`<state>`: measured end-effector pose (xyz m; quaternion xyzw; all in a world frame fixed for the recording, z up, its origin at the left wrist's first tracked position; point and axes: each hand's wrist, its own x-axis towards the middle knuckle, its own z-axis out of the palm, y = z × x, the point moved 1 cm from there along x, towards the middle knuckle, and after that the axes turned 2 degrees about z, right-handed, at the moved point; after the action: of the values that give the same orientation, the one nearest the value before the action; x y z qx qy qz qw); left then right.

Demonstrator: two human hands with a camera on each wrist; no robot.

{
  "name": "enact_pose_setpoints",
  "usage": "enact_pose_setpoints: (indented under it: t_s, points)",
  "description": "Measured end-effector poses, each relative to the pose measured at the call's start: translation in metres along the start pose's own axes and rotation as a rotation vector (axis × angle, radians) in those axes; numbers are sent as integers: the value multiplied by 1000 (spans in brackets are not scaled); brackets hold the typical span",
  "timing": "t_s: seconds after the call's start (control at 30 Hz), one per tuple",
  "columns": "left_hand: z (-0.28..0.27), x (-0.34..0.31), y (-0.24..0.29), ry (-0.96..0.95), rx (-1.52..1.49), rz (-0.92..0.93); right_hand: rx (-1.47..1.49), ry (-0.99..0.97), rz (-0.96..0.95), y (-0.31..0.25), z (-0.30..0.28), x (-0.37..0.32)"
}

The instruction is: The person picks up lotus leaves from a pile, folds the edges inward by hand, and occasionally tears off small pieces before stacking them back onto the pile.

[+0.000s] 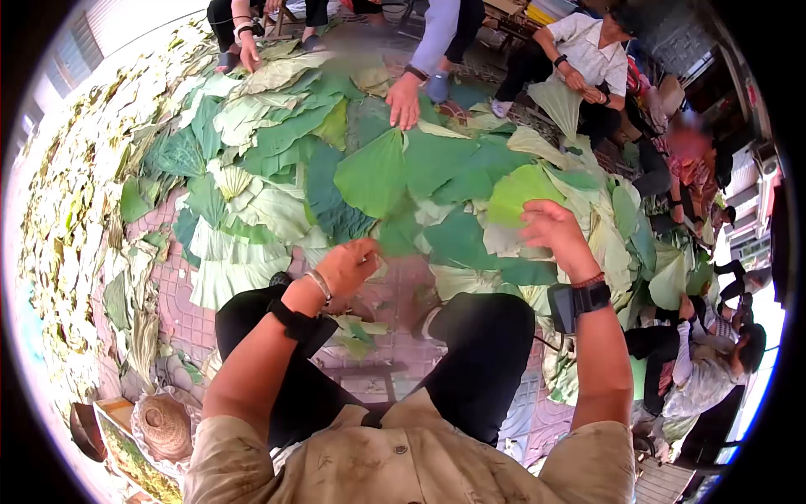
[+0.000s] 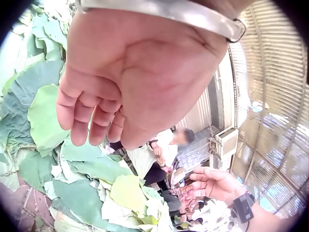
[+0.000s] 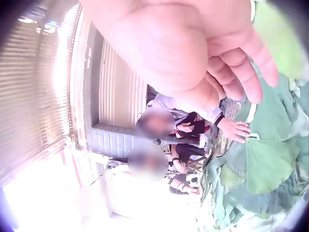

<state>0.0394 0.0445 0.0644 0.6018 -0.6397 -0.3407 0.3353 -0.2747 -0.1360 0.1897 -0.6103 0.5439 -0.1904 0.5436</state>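
Observation:
My left hand [image 1: 346, 267] hovers above my knee with its fingers loosely bent, and the left wrist view shows a bare palm holding nothing. On the other side, my right hand [image 1: 558, 237] is raised with relaxed, spread fingers and nothing in them. From the head view it overlaps a yellow-green lotus leaf [image 1: 514, 195] on the pile. A bright green folded lotus leaf [image 1: 372, 178] lies ahead between my hands. At that leaf's upper tip is another person's hand [image 1: 404, 104]. Dark green leaves [image 1: 457, 239] spread beneath.
Many drying lotus leaves [image 1: 75, 202] cover the ground to the left. Seated people surround the pile; one in a white shirt [image 1: 592, 46] holds a pale leaf [image 1: 557, 107]. A straw hat [image 1: 164, 426] lies at lower left. Red paving [image 1: 189, 311] shows near my legs.

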Motion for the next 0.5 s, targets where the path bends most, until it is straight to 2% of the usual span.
enact_pose_setpoints:
  t_s: [0.07, 0.17, 0.2, 0.3, 0.33, 0.4, 0.5]
  points:
    - [-21, 1, -5, 122, 16, 71, 72, -92, -9, -24, 38, 6]
    - [-44, -6, -17, 173, 79, 110, 128, -212, 10, -30, 103, 35]
    - [-42, -9, -31, 167, 188, 41, 138, -258, 38, -24, 125, 48]
    - [-32, -22, -44, -228, 539, -298, 162, -330, 173, 11, 187, 88]
    - [-25, -20, -49, -414, 571, -299, 129, -327, 213, 26, 205, 99]
    - [-23, -23, -29, -410, 341, -220, 62, -318, 284, 56, 234, 118]
    - [-27, -25, -10, -311, 328, -145, 17, -265, 361, 92, 264, 134]
